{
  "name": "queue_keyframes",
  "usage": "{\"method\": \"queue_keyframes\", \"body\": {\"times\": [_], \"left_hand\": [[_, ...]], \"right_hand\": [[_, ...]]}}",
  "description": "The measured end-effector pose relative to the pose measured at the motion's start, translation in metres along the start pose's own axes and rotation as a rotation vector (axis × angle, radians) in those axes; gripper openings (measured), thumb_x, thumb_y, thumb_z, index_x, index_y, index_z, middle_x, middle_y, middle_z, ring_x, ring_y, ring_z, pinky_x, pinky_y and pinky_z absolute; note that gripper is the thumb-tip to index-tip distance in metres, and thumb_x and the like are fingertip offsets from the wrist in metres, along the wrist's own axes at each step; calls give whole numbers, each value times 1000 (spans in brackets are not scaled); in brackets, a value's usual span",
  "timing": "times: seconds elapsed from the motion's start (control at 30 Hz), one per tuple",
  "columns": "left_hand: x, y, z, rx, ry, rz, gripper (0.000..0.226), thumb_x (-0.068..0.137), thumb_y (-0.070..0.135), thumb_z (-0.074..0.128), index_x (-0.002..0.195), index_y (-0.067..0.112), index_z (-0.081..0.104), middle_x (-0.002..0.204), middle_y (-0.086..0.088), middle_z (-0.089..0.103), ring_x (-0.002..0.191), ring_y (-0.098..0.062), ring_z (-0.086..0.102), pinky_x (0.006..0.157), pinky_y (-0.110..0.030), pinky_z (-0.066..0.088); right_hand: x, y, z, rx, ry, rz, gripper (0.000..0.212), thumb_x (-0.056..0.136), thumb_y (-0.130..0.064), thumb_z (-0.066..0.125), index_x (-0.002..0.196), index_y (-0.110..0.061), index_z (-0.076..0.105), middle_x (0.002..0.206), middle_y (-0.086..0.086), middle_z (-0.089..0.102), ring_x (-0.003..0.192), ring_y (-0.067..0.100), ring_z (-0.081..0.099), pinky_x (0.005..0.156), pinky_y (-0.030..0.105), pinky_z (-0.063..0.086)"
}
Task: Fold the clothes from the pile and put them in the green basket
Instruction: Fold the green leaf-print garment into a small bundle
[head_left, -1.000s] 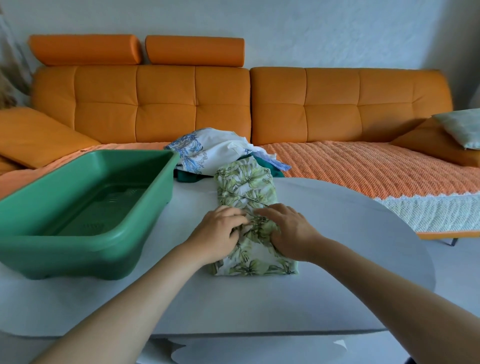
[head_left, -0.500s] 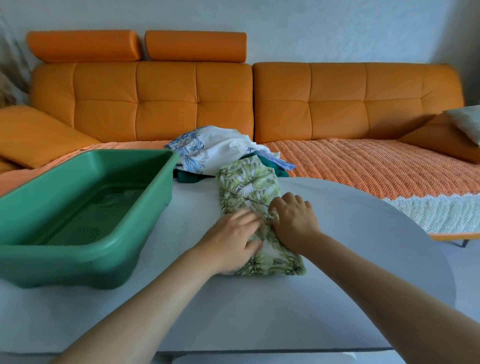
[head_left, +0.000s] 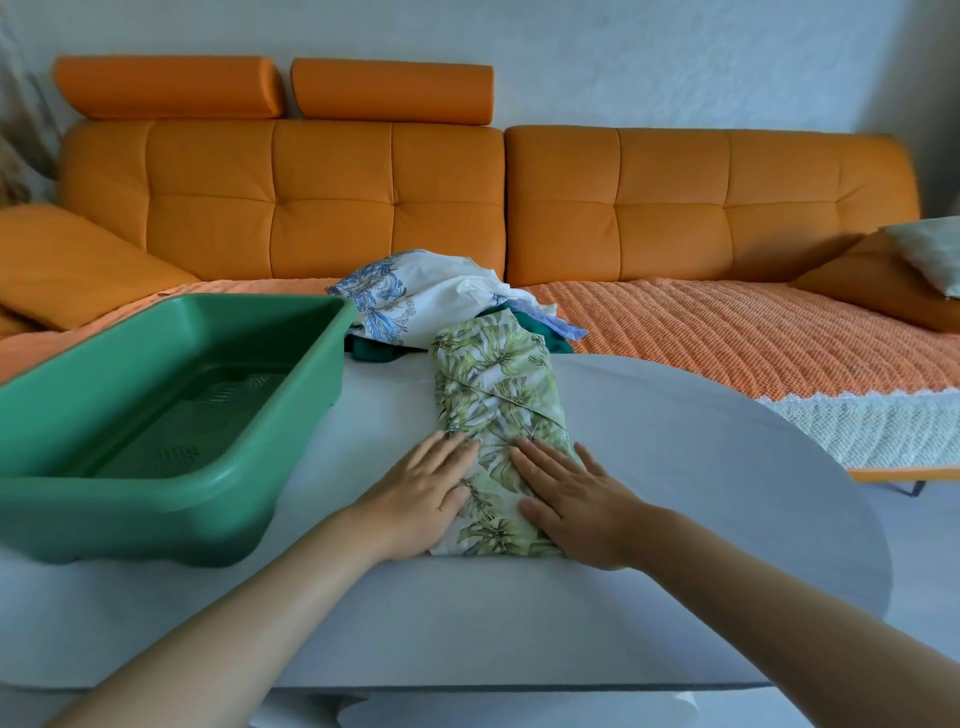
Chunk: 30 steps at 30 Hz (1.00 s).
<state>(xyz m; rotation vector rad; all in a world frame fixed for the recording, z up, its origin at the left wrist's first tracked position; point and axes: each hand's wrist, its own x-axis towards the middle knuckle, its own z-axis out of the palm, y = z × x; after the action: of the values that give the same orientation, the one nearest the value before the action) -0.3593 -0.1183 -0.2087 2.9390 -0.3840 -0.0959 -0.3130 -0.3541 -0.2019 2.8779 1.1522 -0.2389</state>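
Observation:
A garment with a green leaf print (head_left: 496, 395) lies as a narrow folded strip along the middle of the white table (head_left: 675, 467). My left hand (head_left: 421, 493) lies flat on its near left edge, fingers straight. My right hand (head_left: 576, 493) presses flat on its near right side. Behind the strip sits the pile of clothes (head_left: 426, 301), a white and blue printed piece on top of dark green fabric. The green basket (head_left: 171, 415) stands on the table to the left, nothing inside it.
An orange sofa (head_left: 467, 208) with a woven orange throw (head_left: 727, 338) runs along the wall behind the table. Cushions lie at both sofa ends. The table's rounded edge curves away on the right.
Both hands went from pinching the fabric at the strip's middle to lying flat on its near end. The near part now looks smoothed down.

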Motion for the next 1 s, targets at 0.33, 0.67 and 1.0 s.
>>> {"method": "queue_keyframes", "body": {"times": [0.33, 0.67, 1.0], "left_hand": [[-14, 10, 2, 115, 38, 236, 96, 88, 81, 26, 161, 22, 5, 166, 10, -10, 150, -5, -19, 125, -31, 0], [-4, 2, -17, -60, 0, 90, 79, 89, 31, 58, 159, 32, 20, 165, 16, 4, 150, -1, 13, 117, -13, 9], [0, 2, -39, -675, 113, -192, 41, 85, 52, 49, 79, 12, 53, 69, 3, 51, 68, -17, 49, 68, -33, 34]], "right_hand": [[-17, 5, -5, -121, 42, -156, 104, 87, -84, 29, 159, -21, -12, 160, -3, -29, 149, 12, -28, 123, 35, -13], [-13, 12, -16, -127, 221, -122, 74, 81, -50, 24, 144, -27, 54, 166, 6, 18, 154, 24, 13, 125, 49, 11], [-20, 25, -59, 540, 199, 109, 16, 86, -19, 55, 81, -5, 59, 74, 13, 63, 61, 14, 51, 61, 39, 46]]}}
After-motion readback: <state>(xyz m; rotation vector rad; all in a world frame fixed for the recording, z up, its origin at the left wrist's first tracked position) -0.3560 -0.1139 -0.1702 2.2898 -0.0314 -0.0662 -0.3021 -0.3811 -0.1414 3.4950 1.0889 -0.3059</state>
